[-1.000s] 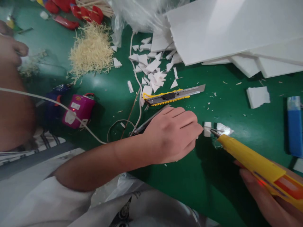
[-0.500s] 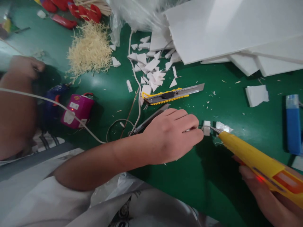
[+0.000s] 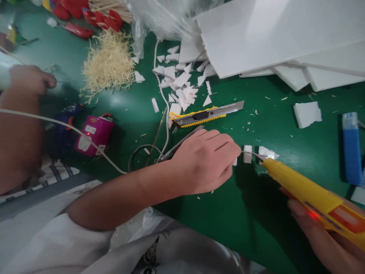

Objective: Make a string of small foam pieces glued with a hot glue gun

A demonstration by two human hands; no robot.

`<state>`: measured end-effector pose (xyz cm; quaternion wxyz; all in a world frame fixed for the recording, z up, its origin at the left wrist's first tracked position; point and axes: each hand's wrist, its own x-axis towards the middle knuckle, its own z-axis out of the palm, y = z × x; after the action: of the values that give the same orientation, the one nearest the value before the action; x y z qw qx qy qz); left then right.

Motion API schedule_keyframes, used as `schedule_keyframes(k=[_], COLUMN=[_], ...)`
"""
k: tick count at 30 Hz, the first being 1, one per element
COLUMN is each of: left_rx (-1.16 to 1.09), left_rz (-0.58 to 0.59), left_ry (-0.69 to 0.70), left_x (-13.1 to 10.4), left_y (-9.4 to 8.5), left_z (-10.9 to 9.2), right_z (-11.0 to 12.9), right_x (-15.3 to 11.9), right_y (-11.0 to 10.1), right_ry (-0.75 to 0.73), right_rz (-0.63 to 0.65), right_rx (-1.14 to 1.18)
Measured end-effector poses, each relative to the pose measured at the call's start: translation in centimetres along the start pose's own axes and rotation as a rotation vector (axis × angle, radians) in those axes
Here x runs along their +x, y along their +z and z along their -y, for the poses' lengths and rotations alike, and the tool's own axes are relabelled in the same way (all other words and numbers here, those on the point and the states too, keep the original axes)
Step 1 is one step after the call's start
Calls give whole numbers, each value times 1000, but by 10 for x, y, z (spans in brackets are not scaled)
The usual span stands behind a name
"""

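My left hand (image 3: 203,161) is closed in a pinch over the green table. A thin grey strand (image 3: 242,152) runs from its fingertips to a small white block (image 3: 247,154). Another bit of white shows under the fingers, mostly hidden. My right hand (image 3: 325,236) grips a yellow handheld tool (image 3: 305,194) with a slim pointed metal tip and a red light glowing near the fingers. That tip lies beside the block, close to a shiny whitish scrap (image 3: 267,153); I cannot tell whether it touches either.
A yellow box cutter (image 3: 207,114) lies with its blade out beyond my left hand. White foam scraps (image 3: 179,82), foam sheets (image 3: 273,34) and a pile of pale shavings (image 3: 110,62) are behind. A magenta box (image 3: 94,135) and another person's hand (image 3: 32,80) are at left.
My left hand has drawn slightly left, away from the small white block, uncovering more of the strand. The right hand and yellow tool stay almost still.
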<state>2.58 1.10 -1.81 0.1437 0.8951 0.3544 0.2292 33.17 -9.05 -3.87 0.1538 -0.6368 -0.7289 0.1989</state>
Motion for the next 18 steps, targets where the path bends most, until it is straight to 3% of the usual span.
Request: schedule_keyframes(k=[4, 10, 18], left_rx=[-14, 214, 295], left_rz=[0, -8, 7], left_ry=[28, 11, 6], left_x=[-1, 5, 13], left_y=[-2, 5, 18], left_z=[-1, -5, -8], right_z=[9, 15, 1], right_x=[3, 11, 5], right_y=[-2, -3, 0], right_ry=[-117, -210, -198], right_rz=[19, 1, 24], right_rx=[19, -59, -104])
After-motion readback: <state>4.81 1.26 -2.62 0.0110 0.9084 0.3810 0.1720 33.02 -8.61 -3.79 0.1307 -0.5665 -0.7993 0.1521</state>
